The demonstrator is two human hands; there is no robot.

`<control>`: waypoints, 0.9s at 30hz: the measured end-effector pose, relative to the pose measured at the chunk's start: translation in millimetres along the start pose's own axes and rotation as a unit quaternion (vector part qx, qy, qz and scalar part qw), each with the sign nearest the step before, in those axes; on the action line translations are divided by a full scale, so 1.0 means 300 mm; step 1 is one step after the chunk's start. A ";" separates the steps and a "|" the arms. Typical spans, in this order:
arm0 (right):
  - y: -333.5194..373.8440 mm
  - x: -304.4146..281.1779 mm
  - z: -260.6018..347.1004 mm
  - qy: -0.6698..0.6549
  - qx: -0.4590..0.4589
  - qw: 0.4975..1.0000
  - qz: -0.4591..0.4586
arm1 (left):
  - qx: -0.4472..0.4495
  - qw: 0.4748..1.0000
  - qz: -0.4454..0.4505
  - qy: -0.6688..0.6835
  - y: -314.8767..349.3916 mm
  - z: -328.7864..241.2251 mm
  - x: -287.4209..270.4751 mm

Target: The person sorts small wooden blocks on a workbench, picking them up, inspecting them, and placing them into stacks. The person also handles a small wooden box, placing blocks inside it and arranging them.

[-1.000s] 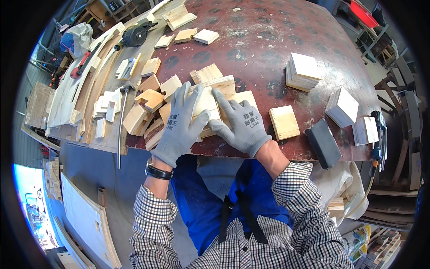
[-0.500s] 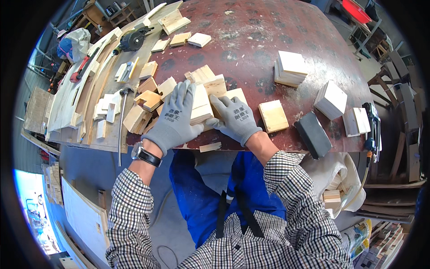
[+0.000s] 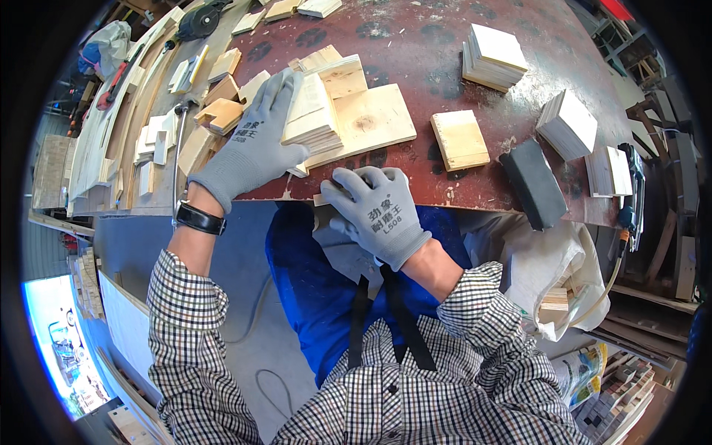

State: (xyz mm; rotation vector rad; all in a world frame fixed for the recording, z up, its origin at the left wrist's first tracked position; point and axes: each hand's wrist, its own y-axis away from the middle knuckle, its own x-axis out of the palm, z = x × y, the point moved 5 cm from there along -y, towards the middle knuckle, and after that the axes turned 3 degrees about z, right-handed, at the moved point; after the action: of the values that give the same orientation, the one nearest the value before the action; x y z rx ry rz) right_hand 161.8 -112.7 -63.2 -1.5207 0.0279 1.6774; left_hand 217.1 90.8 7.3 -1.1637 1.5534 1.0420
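My left hand [image 3: 259, 144], in a grey work glove, lies along the left side of a thick layered wooden block [image 3: 311, 111], fingers over its edge and thumb at its front corner. This block rests partly on a wider flat wooden board [image 3: 374, 122]. Another wooden block [image 3: 337, 78] sits just behind. At the table's front edge, my gloved right hand [image 3: 374, 211] has its fingers curled over a thin wood scrap [image 3: 320, 199]; only the scrap's left end shows, the rest being hidden by the glove.
On the dark red table [image 3: 408, 67] stand a single block [image 3: 460, 141], white-topped stacks [image 3: 495, 55] and a black block [image 3: 534, 182]. Notched wood pieces [image 3: 220, 115] and a metal rod [image 3: 180, 148] lie left. A black power tool [image 3: 200, 21] is farther back. A white sack [image 3: 549, 274] holds offcuts.
My right hand has left the blocks and come down to the front edge, over the wood scrap, uncovering the flat board. My left hand stays at the block. The view has tilted downward.
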 end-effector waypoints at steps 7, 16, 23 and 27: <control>0.054 -0.013 0.040 -0.111 -0.086 0.987 0.081 | 0.001 0.980 0.042 0.193 -0.012 0.085 -0.007; -0.189 0.005 -0.240 -0.251 0.114 0.956 -0.101 | 0.056 0.935 -0.079 0.340 -0.007 0.092 -0.018; -0.275 0.030 -0.196 -0.298 0.164 0.937 -0.079 | -0.108 0.886 -0.167 0.418 -0.004 0.035 0.079; -0.299 0.043 -0.168 -0.277 0.221 0.935 -0.022 | -0.091 0.835 -0.216 0.498 0.001 0.032 0.088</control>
State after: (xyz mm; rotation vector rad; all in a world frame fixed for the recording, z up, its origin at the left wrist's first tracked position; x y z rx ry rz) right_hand 255.9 -75.0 -41.9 -0.6840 0.0668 1.8554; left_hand 214.5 94.4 -20.6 -2.2896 1.7890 0.2262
